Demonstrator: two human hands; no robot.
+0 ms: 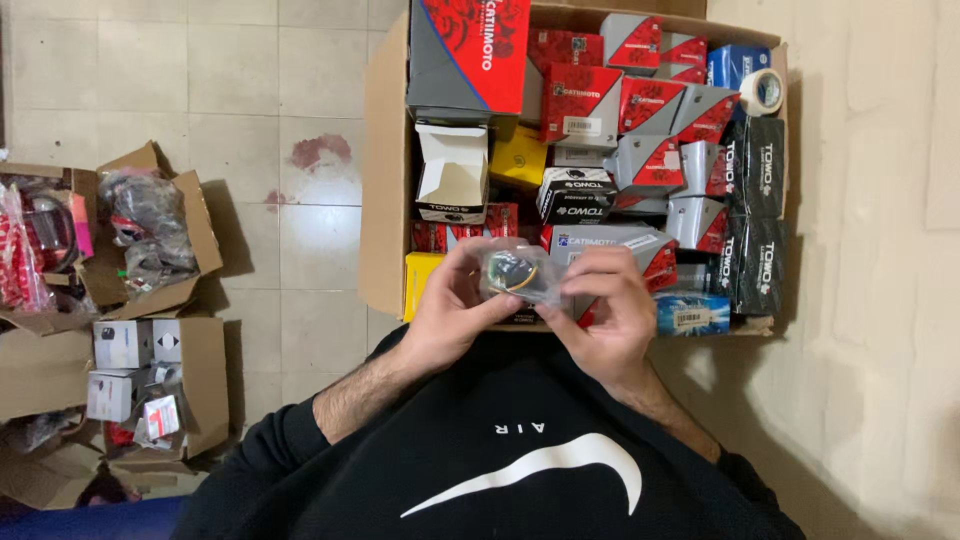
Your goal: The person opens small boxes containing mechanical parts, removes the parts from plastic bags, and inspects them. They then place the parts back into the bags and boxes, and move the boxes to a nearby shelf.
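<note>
While you hold the small bagged part (517, 275) over the near edge of the large cardboard box (385, 170), its clear wrap hides what it is beyond dark metal and coloured wires. Just behind the part, red, grey, black and yellow cartons fill that box; an opened white carton (452, 172) stands among them, and a tape roll (762, 92) sits at the box's far right corner. Your left hand (450, 305) and right hand (610, 310) both pinch the part, fingers curled. Left of the box, smaller open boxes (150, 240) sit on the tiled floor (240, 90).
</note>
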